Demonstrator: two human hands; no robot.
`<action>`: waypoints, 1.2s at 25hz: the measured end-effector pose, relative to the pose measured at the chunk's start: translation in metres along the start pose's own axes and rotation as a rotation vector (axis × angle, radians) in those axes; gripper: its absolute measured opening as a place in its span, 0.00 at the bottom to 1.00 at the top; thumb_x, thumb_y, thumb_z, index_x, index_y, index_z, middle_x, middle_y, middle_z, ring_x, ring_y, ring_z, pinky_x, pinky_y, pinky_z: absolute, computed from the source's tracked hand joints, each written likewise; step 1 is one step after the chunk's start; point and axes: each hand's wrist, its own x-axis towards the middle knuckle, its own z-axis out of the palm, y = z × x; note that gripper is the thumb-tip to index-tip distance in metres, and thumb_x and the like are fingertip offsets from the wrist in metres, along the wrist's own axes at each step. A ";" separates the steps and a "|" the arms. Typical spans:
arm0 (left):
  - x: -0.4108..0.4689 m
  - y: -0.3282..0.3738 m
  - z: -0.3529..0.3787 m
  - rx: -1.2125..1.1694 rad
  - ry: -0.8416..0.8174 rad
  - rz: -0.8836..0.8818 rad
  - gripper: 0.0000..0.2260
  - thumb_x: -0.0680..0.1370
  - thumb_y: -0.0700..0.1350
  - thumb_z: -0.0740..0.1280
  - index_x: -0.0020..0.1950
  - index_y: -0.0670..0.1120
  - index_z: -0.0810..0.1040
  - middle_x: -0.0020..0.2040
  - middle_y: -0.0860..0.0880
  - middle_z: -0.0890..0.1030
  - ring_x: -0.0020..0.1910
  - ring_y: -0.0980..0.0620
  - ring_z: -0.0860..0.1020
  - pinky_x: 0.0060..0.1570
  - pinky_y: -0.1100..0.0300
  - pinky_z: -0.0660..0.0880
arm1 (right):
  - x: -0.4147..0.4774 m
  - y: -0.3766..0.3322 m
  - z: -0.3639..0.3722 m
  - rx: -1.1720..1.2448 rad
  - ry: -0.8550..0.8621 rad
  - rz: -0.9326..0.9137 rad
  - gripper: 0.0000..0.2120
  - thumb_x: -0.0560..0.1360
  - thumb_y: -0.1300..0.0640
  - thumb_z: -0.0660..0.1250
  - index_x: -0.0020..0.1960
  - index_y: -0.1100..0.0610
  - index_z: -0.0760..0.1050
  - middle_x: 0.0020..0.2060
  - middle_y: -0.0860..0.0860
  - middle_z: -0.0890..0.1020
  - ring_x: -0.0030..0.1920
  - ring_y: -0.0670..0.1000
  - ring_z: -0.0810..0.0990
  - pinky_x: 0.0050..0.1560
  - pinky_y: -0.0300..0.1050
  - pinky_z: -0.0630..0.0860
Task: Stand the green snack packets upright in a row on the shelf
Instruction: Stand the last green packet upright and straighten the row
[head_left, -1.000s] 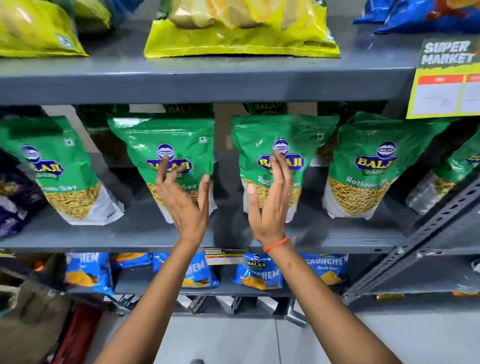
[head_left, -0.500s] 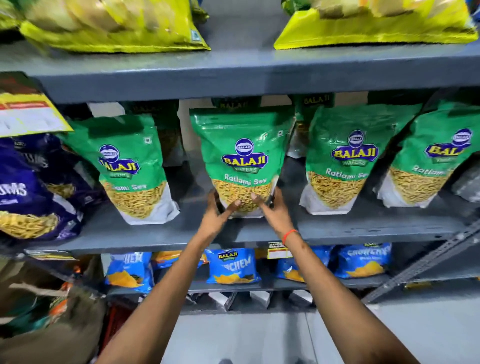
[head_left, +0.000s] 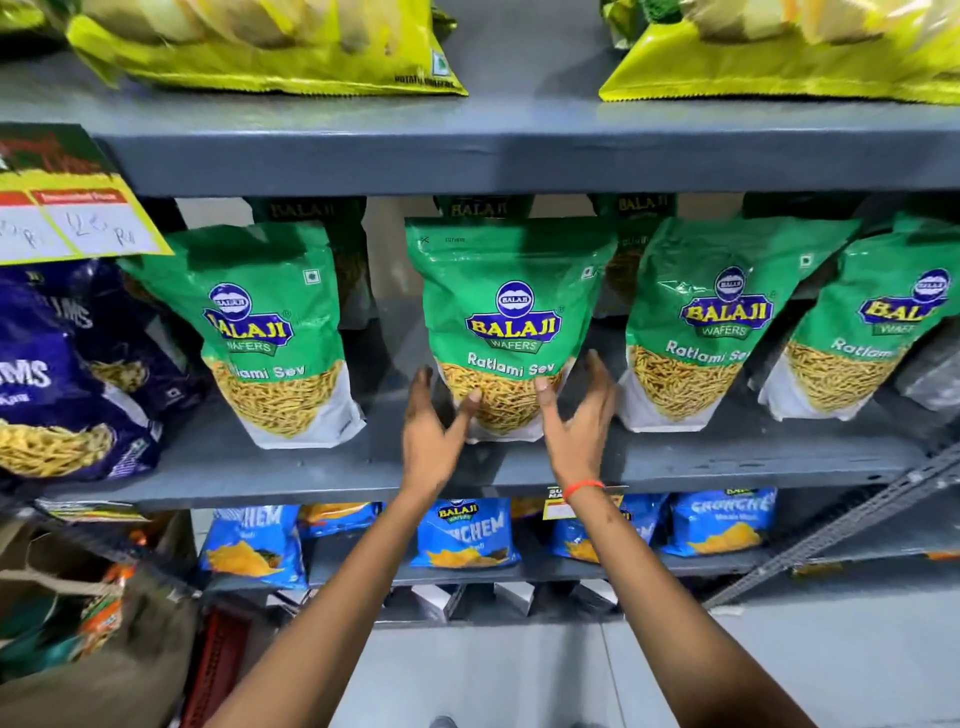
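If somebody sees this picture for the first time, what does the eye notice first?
The left hand and the right hand touch the base of the middle green packet on the grey shelf. More green packets stand beside it; yellow bags lie above.

I am looking at a shop. Grey metal shelves (head_left: 519, 156) carry branded snack packets (head_left: 511, 291) in rows; a handwritten price card (head_left: 78, 223) hangs upper left.
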 end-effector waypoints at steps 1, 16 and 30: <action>-0.001 0.003 -0.006 0.031 0.099 0.056 0.31 0.74 0.57 0.66 0.72 0.46 0.61 0.72 0.45 0.69 0.71 0.48 0.67 0.69 0.54 0.65 | -0.004 -0.012 0.002 -0.022 0.088 -0.111 0.32 0.71 0.42 0.66 0.69 0.58 0.62 0.68 0.58 0.68 0.70 0.53 0.64 0.72 0.48 0.62; 0.016 -0.070 -0.165 0.199 0.583 -0.001 0.45 0.69 0.63 0.63 0.76 0.39 0.51 0.77 0.40 0.57 0.76 0.42 0.56 0.75 0.46 0.51 | -0.063 -0.080 0.148 -0.014 -0.553 -0.199 0.26 0.76 0.53 0.64 0.70 0.62 0.63 0.66 0.61 0.69 0.68 0.54 0.66 0.68 0.37 0.59; 0.032 -0.112 -0.183 -0.164 0.127 -0.198 0.27 0.73 0.49 0.70 0.70 0.45 0.65 0.63 0.48 0.76 0.63 0.51 0.74 0.61 0.58 0.71 | -0.066 -0.041 0.194 -0.031 -0.766 0.035 0.34 0.70 0.46 0.70 0.70 0.50 0.59 0.69 0.52 0.71 0.69 0.51 0.69 0.69 0.57 0.68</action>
